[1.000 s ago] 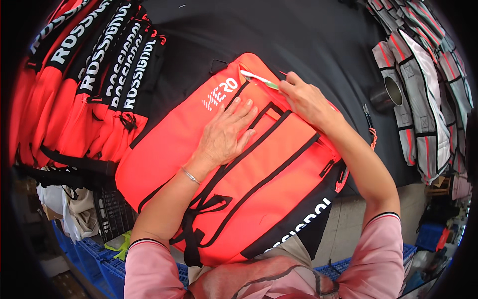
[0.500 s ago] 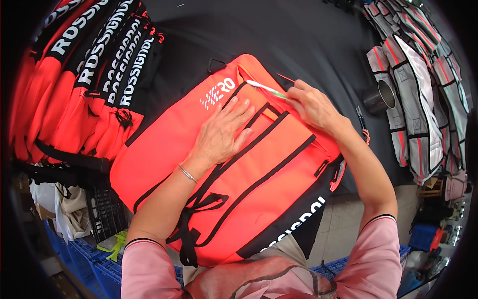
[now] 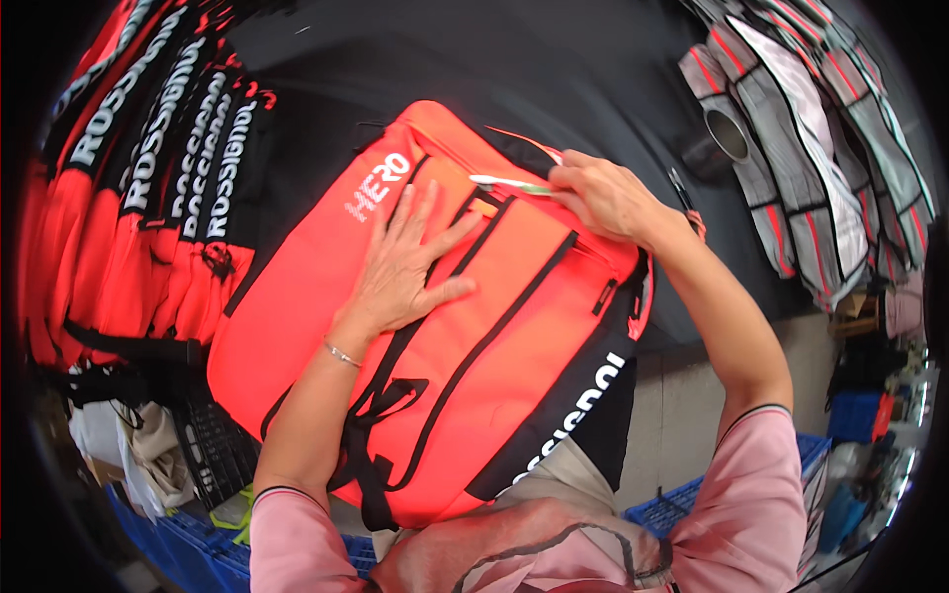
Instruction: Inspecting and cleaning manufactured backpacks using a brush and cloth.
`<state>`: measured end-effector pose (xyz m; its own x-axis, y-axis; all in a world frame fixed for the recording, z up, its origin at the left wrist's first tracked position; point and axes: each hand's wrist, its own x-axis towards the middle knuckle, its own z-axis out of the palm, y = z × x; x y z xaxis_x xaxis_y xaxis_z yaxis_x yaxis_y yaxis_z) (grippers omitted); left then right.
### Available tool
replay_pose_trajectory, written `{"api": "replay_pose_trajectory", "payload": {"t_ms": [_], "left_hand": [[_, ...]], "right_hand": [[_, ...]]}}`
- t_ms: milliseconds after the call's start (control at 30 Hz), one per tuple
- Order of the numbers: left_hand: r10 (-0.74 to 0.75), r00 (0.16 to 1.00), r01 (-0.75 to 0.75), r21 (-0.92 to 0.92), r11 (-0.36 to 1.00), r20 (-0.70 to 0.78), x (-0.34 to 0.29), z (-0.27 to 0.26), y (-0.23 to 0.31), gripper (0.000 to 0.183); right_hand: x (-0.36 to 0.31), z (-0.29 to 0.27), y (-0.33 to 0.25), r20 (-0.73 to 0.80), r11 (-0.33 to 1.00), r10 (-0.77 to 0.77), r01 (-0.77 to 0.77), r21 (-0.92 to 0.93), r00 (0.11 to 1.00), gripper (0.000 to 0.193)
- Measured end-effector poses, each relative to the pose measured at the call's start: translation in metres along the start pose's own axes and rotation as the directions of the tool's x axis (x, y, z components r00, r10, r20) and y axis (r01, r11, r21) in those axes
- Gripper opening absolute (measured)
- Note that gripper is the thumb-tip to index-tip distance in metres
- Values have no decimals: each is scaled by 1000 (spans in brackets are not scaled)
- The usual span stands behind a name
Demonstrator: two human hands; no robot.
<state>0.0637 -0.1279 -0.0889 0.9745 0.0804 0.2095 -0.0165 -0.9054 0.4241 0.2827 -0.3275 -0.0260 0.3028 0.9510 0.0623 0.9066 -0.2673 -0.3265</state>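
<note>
A bright red-orange bag (image 3: 297,306) with black trim, straps and white lettering lies across the black table, its near end against my body. My left hand (image 3: 403,272) rests flat on its upper face, fingers spread, beside the black-edged strap panel. Near the bag's far right edge, my right hand (image 3: 598,198) is closed round a slender white-and-green tool (image 3: 509,183). The tool's pale tip points left over the orange fabric; its exact kind I cannot make out. A short zipper pull (image 3: 605,296) hangs on the bag's right side.
Similar red-and-black bags (image 3: 148,227) are stacked at the left. Grey padded pieces with red stripes (image 3: 781,168) lie at the right, near a dark metal cup (image 3: 727,135) and a pen-like tool (image 3: 678,188). A blue crate (image 3: 672,506) stands below the table edge.
My left hand has slid a little toward me and its fingers have spread wider. My right hand has shifted slightly with the white-and-green tool. The whole view has moved a little.
</note>
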Motion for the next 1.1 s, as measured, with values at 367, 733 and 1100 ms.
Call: {"api": "replay_pose_trajectory", "payload": {"t_ms": [367,733,1100], "left_hand": [[-51,958,80,-89,993,284,-10,-20,5,43],[-59,966,92,-120,989,252,-10,-16,0,45],[-5,977,26,-95,995,215,-12,-9,1,51]], "right_hand": [[-104,-69,-22,267,978,165,-123,-168,949,10],[-124,-70,-17,250,984,149,-119,-134,957,9],[-6,24,-12,-123,999,-17,21,36,992,8]]}}
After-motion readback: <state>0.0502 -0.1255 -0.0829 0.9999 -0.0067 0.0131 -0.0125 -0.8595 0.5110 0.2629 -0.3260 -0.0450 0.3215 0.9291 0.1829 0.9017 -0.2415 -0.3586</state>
